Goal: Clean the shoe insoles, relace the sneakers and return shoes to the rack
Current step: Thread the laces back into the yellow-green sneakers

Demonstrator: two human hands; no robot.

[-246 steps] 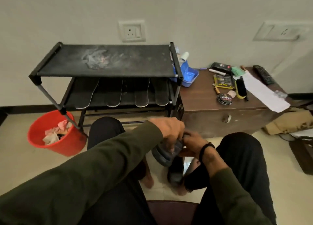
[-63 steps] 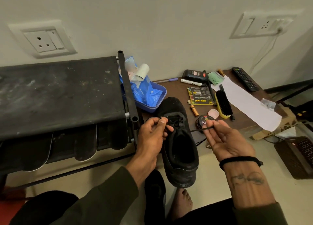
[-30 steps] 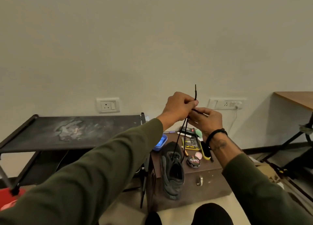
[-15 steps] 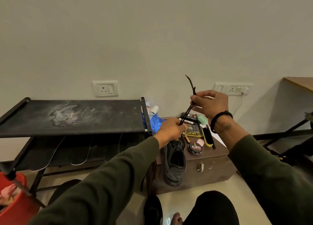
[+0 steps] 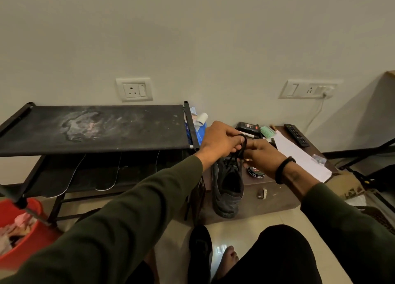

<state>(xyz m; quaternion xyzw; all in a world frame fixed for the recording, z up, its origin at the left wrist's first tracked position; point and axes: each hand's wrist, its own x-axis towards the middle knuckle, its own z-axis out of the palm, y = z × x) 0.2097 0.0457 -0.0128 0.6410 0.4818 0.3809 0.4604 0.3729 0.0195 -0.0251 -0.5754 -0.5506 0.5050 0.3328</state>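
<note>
A black sneaker (image 5: 228, 185) lies on the low brown cabinet (image 5: 277, 196), heel toward me and hanging over its front edge. Both hands hover just above its tongue. My left hand (image 5: 221, 140) and my right hand (image 5: 261, 153) each pinch the black shoelace (image 5: 242, 147), which loops between them and runs down into the eyelets. A second black shoe (image 5: 199, 249) rests on the floor beside my bare foot. Several dark insoles (image 5: 102, 172) lie side by side on the lower shelf of the black shoe rack (image 5: 94, 130).
A red bucket (image 5: 19, 230) with rags hangs at the rack's left corner. On the cabinet lie a polish tin (image 5: 255, 172), a white paper (image 5: 299, 155), a remote (image 5: 296, 134) and a blue tub (image 5: 199, 130). A black stand (image 5: 367, 151) rises at right.
Both hands have come down from raised positions to just over the sneaker. The lace, pulled up taut before, is now looped low between my fingers. The camera tilted downward.
</note>
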